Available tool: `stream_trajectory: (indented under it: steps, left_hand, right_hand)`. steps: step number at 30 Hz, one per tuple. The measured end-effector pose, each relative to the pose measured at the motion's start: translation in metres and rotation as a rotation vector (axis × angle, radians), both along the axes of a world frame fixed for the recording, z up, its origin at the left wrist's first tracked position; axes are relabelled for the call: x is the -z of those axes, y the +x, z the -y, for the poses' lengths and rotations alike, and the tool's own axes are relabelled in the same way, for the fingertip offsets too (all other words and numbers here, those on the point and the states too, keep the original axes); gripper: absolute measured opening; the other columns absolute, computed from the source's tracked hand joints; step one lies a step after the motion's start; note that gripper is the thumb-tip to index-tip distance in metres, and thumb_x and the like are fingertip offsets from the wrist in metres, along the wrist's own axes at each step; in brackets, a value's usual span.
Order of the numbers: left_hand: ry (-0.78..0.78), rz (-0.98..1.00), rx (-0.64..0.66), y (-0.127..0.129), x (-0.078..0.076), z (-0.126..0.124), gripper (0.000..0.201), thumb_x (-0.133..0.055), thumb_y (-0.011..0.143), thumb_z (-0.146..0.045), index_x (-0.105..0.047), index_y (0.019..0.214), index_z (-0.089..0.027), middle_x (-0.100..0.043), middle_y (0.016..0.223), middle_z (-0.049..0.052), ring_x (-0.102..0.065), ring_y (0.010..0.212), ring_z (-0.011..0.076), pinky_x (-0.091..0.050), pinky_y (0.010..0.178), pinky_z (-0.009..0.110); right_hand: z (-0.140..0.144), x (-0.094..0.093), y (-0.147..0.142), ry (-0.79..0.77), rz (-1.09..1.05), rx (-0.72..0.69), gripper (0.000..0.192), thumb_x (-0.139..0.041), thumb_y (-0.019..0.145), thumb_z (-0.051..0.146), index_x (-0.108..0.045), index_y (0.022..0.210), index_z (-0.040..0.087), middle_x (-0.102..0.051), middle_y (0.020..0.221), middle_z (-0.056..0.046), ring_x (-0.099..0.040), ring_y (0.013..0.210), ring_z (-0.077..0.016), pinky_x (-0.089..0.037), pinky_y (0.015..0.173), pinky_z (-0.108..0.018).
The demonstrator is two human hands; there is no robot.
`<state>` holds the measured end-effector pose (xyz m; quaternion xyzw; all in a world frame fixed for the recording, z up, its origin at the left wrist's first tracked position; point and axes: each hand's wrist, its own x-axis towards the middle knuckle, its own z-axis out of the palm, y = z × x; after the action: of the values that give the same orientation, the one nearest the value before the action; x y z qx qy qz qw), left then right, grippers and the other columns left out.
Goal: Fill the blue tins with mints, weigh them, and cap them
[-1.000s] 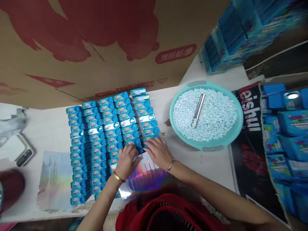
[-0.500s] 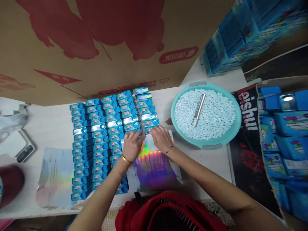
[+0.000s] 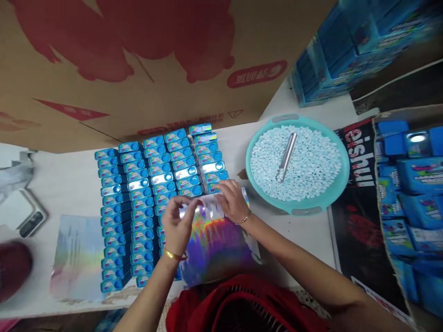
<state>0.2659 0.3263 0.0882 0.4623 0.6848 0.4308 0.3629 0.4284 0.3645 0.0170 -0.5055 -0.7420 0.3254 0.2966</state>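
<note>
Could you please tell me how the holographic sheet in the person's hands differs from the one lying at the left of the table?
The held sheet is lifted and curled at its far edge by the left hand and right hand; the left sheet lies flat, untouched. The held sheet covers some blue tins; the left sheet lies beside them. The held one glows purple, the other pale. Both are shiny and iridescent.

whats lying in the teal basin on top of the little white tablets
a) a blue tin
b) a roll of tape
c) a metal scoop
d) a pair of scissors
c: a slim metal scoop lies slantwise on the heap of white tablets inside the teal basin, to the right of the rows of blue tins; nothing else rests in it.
</note>
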Motion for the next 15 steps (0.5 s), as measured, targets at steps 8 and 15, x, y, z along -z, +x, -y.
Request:
stream_trajectory:
  steps: [8,15]
  left_hand:
    - [-0.065,0.401,-0.251,0.022,0.022,-0.064,0.023,-0.075,0.065,-0.031,-0.058,0.07,-0.017,-0.058,0.067,-0.002,-0.055,0.065,0.0093,-0.045,0.067,0.022]
    - [0.031,0.38,-0.325,0.026,0.045,-0.117,0.021,-0.074,0.063,-0.029,-0.059,0.068,-0.016,-0.058,0.065,-0.002,-0.053,0.064,0.0089,-0.043,0.064,0.021]
  right_hand:
    - [-0.028,-0.029,-0.007,-0.397,-0.543,0.267,0.033,-0.052,0.085,0.05,-0.056,0.074,0.02,-0.057,0.071,0.0,-0.053,0.07,-0.0155,-0.042,0.069,-0.029]
    - [-0.091,-0.017,0.002,-0.267,-0.507,0.418,0.025,-0.052,0.085,0.04,-0.053,0.069,0.02,-0.05,0.064,0.002,-0.048,0.063,-0.0126,-0.041,0.065,-0.026]
